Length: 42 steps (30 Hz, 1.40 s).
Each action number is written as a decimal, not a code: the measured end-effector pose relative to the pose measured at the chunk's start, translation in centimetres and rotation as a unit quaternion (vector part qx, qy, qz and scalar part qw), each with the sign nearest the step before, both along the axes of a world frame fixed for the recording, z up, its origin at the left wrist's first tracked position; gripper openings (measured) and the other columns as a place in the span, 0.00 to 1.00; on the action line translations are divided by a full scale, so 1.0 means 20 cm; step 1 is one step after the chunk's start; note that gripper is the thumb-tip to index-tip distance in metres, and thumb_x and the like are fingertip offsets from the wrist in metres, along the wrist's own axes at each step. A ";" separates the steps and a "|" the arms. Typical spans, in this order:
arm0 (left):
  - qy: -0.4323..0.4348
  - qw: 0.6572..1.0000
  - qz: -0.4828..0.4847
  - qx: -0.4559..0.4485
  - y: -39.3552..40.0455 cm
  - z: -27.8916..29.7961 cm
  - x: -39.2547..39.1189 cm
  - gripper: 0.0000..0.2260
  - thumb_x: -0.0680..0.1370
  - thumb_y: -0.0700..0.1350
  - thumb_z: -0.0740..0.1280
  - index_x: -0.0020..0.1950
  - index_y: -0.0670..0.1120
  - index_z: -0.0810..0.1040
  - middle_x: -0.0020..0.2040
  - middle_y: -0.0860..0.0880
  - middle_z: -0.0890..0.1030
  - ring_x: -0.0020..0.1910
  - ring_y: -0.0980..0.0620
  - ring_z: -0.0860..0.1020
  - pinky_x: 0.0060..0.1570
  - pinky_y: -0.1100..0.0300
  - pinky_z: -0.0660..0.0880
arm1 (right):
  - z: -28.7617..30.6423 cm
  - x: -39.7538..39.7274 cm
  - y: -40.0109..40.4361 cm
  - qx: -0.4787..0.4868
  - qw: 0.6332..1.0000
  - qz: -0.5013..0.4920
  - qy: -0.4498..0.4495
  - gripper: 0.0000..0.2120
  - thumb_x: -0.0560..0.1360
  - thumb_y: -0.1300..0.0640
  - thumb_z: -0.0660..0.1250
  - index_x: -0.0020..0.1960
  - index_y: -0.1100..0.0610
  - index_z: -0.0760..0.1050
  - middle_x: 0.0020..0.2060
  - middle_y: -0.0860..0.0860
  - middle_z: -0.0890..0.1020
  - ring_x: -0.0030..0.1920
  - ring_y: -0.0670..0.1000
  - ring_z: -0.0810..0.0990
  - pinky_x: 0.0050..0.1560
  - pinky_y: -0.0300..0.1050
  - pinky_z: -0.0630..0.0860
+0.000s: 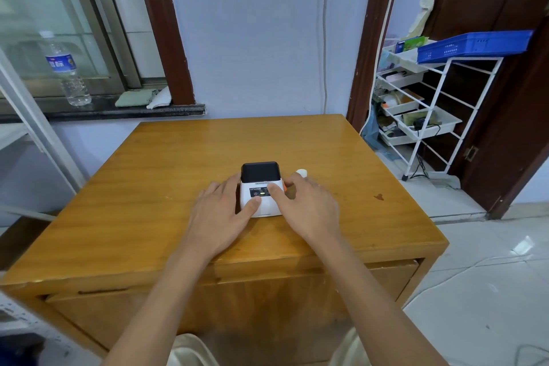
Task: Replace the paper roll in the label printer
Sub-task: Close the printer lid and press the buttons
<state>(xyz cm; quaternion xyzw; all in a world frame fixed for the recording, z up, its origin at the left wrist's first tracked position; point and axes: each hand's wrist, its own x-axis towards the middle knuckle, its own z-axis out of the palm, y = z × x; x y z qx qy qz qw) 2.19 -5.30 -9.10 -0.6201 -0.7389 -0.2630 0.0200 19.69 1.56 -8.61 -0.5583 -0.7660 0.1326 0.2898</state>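
Note:
A small white label printer with a black lid stands in the middle of the wooden table; its lid is closed and a green light glows on its front panel. My left hand rests against the printer's left side with the thumb on its front. My right hand holds the right side, the thumb on the panel and the fingers curled around an orange part at the edge. A small white paper roll lies on the table just behind my right hand, partly hidden by it.
A water bottle stands on the dark windowsill at the left. A white wire rack with trays and a blue crate stands to the right of the table. A brown stain marks the tabletop.

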 end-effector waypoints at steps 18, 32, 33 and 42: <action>0.009 1.000 -0.007 0.009 0.00 0.00 0.00 0.32 0.80 0.67 0.54 0.79 0.50 0.65 0.65 0.52 0.81 0.63 0.49 0.74 0.61 0.51 0.72 | -0.03 0.01 -0.01 -0.008 0.999 0.029 0.012 0.31 0.78 0.27 0.55 0.75 0.43 0.71 0.80 0.55 0.60 0.80 0.57 0.58 0.76 0.57 0.62; 0.019 1.000 -0.005 0.007 0.00 0.00 0.00 0.33 0.80 0.66 0.54 0.79 0.49 0.64 0.67 0.51 0.81 0.63 0.49 0.74 0.59 0.52 0.69 | -0.04 0.01 0.00 -0.058 0.995 0.073 0.025 0.33 0.80 0.29 0.53 0.77 0.47 0.68 0.84 0.50 0.52 0.81 0.57 0.61 0.74 0.63 0.69; 0.016 1.000 -0.006 0.007 0.00 0.00 0.00 0.33 0.80 0.66 0.54 0.79 0.49 0.64 0.67 0.51 0.81 0.63 0.49 0.74 0.60 0.52 0.70 | -0.04 0.01 0.00 -0.059 0.995 0.072 0.026 0.33 0.80 0.29 0.53 0.77 0.47 0.68 0.84 0.50 0.52 0.81 0.57 0.61 0.74 0.63 0.69; 0.016 1.000 -0.002 0.006 0.01 -0.01 0.00 0.31 0.81 0.65 0.56 0.79 0.50 0.64 0.68 0.51 0.80 0.65 0.49 0.73 0.60 0.52 0.70 | -0.04 0.02 0.01 -0.068 0.994 0.074 0.047 0.29 0.79 0.30 0.58 0.73 0.45 0.70 0.83 0.50 0.55 0.78 0.57 0.66 0.72 0.62 0.71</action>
